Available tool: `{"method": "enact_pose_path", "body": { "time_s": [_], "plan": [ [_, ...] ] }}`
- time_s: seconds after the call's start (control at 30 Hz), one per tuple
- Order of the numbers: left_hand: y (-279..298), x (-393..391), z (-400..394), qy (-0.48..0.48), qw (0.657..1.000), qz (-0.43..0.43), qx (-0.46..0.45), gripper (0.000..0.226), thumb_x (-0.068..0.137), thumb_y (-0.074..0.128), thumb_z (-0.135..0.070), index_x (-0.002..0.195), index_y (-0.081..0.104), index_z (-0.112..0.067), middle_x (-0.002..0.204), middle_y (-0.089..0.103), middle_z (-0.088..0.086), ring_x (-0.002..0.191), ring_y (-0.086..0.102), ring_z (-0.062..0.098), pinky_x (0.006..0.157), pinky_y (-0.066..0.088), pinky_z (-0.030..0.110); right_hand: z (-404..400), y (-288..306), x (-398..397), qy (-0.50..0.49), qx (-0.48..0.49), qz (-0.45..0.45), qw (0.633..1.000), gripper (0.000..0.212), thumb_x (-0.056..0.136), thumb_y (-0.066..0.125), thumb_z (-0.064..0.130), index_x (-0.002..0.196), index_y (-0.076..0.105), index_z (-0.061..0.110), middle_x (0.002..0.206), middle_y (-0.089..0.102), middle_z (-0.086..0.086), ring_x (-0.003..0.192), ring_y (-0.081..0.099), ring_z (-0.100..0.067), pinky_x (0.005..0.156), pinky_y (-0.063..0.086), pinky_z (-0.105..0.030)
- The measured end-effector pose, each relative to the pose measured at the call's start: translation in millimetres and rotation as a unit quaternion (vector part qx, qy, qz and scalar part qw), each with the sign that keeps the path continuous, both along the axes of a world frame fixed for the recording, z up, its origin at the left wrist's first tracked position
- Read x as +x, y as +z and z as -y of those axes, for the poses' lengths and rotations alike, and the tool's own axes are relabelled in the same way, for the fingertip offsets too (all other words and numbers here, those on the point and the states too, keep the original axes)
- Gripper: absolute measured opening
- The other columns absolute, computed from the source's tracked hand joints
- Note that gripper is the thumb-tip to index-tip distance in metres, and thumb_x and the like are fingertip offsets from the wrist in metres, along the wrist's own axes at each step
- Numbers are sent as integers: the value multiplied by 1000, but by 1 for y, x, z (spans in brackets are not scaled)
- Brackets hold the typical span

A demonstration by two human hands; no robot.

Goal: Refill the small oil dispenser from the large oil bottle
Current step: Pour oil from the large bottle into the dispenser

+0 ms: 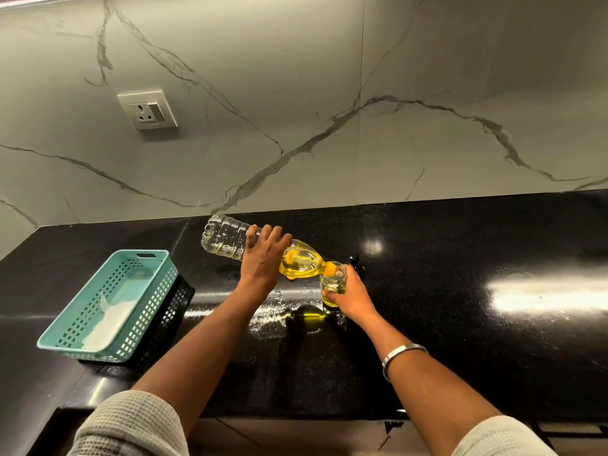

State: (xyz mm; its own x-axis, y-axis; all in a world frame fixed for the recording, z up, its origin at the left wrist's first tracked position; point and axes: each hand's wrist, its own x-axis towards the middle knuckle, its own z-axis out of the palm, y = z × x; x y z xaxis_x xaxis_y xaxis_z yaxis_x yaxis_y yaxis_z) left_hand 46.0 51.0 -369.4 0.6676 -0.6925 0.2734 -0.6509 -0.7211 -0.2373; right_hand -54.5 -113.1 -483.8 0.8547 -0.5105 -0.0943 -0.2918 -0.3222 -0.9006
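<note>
Countertop (460, 324) of polished black stone ran the full width of the view, bounded at the rear by a marble-patterned wall (296, 93) carrying a socket plate (148, 110). At far left, a teal basket (108, 304) sat nested on a black basket (174, 311), near the counter's front edge and well apart from the work area.

The left hand (263, 261) gripped the large oil bottle (263, 251) around its middle, fingers curled over the body. The bottle was tilted neck-down to the right, with yellow oil pooled in its shoulder and its mouth touching the rim of the small oil dispenser (333, 284).

The right hand (352, 294) held the dispenser, fingers wrapped around its glass body. Whether its base touched the counter could not be determined. A dark object (357, 263) stood just behind the dispenser. To the right, bare counter extended to the frame edge.
</note>
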Motion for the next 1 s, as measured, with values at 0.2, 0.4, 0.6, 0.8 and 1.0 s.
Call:
{"method": "enact_pose_path", "body": {
  "time_s": [0.2, 0.4, 0.6, 0.8, 1.0],
  "plan": [
    [-1, 1, 1, -1, 1000, 15, -3, 70, 49, 82, 5, 111, 63, -22, 111, 60, 4, 112, 56, 28, 104, 17, 42, 0, 1, 0, 2, -4, 7, 1000, 60, 73, 82, 17, 123, 49, 20, 123, 54, 1, 114, 52, -17, 99, 45, -35],
    [-2, 2, 1, -3, 1000, 20, -7, 69, 48, 82, 6, 108, 64, -22, 107, 60, 4, 109, 57, 28, 104, 18, 41, 0, 0, 0, 3, -7, 3, 1000, 60, 73, 82, 18, 123, 49, 20, 124, 54, 1, 114, 52, -17, 100, 44, -37],
    [-1, 1, 1, -1, 1000, 17, -6, 68, 50, 80, 7, 109, 64, -22, 109, 60, 4, 110, 56, 28, 104, 18, 41, 0, 0, 0, 3, -7, 6, 1000, 60, 72, 82, 19, 123, 49, 21, 124, 54, 1, 115, 52, -17, 100, 44, -36],
    [-1, 0, 0, 0, 1000, 17, -3, 68, 50, 81, 6, 109, 64, -23, 109, 60, 3, 110, 57, 27, 104, 18, 41, 0, -1, 0, 2, -11, 4, 1000, 60, 72, 83, 18, 122, 49, 22, 123, 55, 2, 114, 52, -16, 100, 45, -37],
    [0, 0, 0, 0, 1000, 17, 0, 68, 50, 82, 5, 109, 64, -23, 109, 60, 4, 110, 57, 28, 104, 17, 41, 0, -1, 1, 4, -8, 3, 1000, 59, 72, 83, 20, 120, 49, 24, 122, 55, 3, 115, 53, -16, 100, 45, -38]
  ]
}}
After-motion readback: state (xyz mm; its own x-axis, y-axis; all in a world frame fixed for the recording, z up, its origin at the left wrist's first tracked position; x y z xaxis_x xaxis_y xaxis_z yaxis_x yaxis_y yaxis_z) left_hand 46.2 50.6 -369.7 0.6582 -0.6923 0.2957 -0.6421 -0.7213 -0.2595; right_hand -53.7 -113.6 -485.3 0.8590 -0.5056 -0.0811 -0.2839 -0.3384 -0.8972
